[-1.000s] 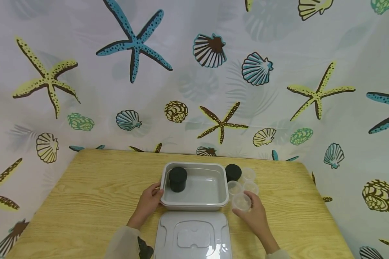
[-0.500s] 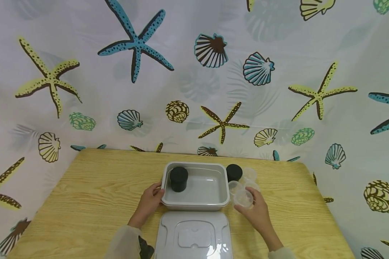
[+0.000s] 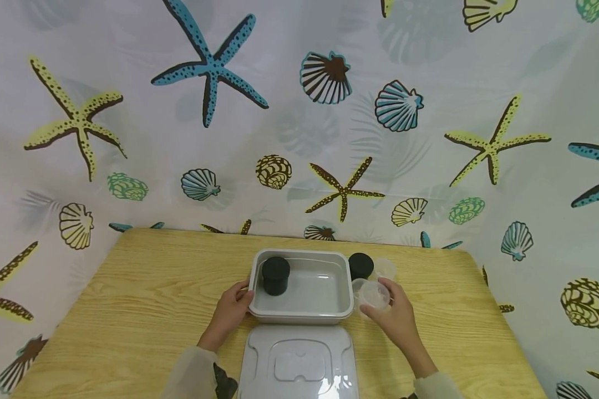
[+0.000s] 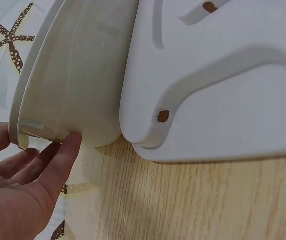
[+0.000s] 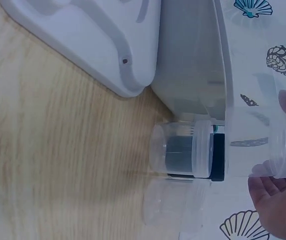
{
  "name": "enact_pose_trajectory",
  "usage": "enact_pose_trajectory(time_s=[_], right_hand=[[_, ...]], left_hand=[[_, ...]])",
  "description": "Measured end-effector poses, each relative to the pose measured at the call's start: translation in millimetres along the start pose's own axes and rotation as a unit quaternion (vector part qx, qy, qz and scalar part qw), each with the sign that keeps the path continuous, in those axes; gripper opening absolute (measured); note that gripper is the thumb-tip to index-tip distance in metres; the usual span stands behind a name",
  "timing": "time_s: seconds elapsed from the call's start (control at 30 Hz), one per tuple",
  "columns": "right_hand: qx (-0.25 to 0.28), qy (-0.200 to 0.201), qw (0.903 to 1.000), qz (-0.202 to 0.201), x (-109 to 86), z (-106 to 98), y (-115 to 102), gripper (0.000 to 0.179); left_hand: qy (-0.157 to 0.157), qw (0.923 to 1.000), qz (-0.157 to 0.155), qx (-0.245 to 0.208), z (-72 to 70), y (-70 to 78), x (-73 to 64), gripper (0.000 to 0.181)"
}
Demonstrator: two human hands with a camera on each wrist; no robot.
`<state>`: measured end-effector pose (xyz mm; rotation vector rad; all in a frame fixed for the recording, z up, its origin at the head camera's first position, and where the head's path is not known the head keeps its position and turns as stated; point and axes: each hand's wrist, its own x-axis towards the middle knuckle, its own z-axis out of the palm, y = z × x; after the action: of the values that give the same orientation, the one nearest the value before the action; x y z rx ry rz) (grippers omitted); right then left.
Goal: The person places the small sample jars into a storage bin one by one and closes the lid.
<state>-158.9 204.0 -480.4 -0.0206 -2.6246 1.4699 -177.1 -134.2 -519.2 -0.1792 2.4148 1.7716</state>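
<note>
My left hand (image 3: pixel 232 307) grips the left rim of a pale grey plastic bin (image 3: pixel 299 320), its thumb over the edge and fingers against the outer wall in the left wrist view. Inside the bin, at the left, stands a black round jar (image 3: pixel 275 275). To the bin's right, my right hand (image 3: pixel 398 316) holds a clear round plastic jar (image 3: pixel 374 296) by its lid end, between thumb and fingers. In the right wrist view this jar (image 5: pixel 250 132) is raised above another clear jar (image 5: pixel 175 150) on the table.
A second black jar (image 3: pixel 361 266) stands against the bin's right side. Other clear jars (image 3: pixel 385 268) stand close by, partly hidden behind the held one. The bin's pale lid (image 3: pixel 299 360) lies on the wooden table (image 3: pixel 145 310) in front of it. A patterned curtain (image 3: pixel 299 127) hangs behind.
My right hand has carried the clear jar farther from me and up, so it now overlaps the jars behind. The left hand stays on the bin's rim.
</note>
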Motion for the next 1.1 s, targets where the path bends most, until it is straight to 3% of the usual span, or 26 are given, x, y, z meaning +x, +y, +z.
enact_pose_trajectory(time_s=[0.33,0.63,1.1], right_hand=[[0.004,-0.004,0.9999,-0.015,3.7,2,-11,0.068],[0.015,-0.009,0.9998,-0.005,6.2,5,-19,0.067],[0.036,-0.015,0.9991,-0.013,13.1,20,-27,0.068]], left_hand=[[-0.002,0.9999,0.003,-0.011,-0.4,-0.5,-1.9,0.043],[0.000,1.0000,-0.003,-0.005,-0.7,-0.2,-1.3,0.042],[0.005,0.9999,0.009,-0.013,-0.5,-1.5,-0.8,0.041]])
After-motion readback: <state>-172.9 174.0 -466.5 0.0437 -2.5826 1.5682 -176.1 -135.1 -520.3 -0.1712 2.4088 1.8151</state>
